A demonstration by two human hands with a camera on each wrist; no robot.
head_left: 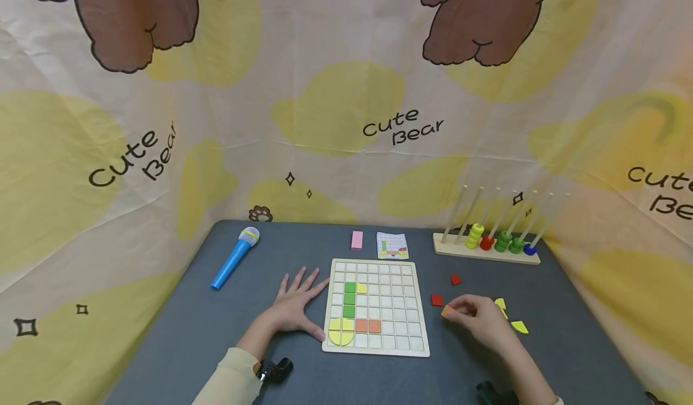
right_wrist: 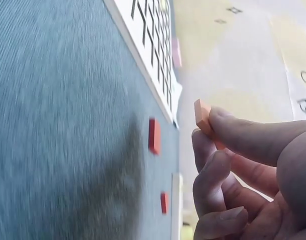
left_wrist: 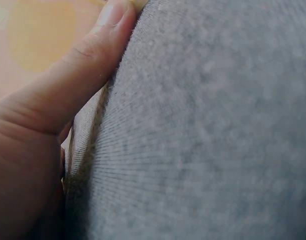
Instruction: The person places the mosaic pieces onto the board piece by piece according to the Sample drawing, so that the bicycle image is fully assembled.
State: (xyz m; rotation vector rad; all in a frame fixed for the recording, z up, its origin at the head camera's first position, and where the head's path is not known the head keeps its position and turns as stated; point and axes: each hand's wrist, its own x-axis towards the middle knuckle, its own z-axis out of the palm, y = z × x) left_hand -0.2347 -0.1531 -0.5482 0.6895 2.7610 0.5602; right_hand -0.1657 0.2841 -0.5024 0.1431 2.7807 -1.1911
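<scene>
A small orange tile (right_wrist: 202, 116) is pinched between the thumb and fingers of my right hand (head_left: 476, 319), just above the table to the right of the white grid board (head_left: 400, 333). My left hand (head_left: 295, 306) lies with fingers spread along the board's left edge, the thumb touching near its lower left corner. On the board sit green squares (head_left: 349, 299) in a column, a yellow square (head_left: 361, 288), yellow quarter-circle pieces (head_left: 341, 331) forming a disc, and two orange squares (head_left: 368, 326). The left wrist view shows the thumb (left_wrist: 88, 60) against the grey tabletop.
Near the right hand lie a red square (head_left: 437, 300), another red piece (head_left: 456, 279) and several yellow pieces (head_left: 518, 327). Behind the board are a pink block (head_left: 357, 240) and a pattern card (head_left: 392, 246). A bead abacus (head_left: 487, 251) stands back right; a blue toy microphone (head_left: 235, 258) lies left.
</scene>
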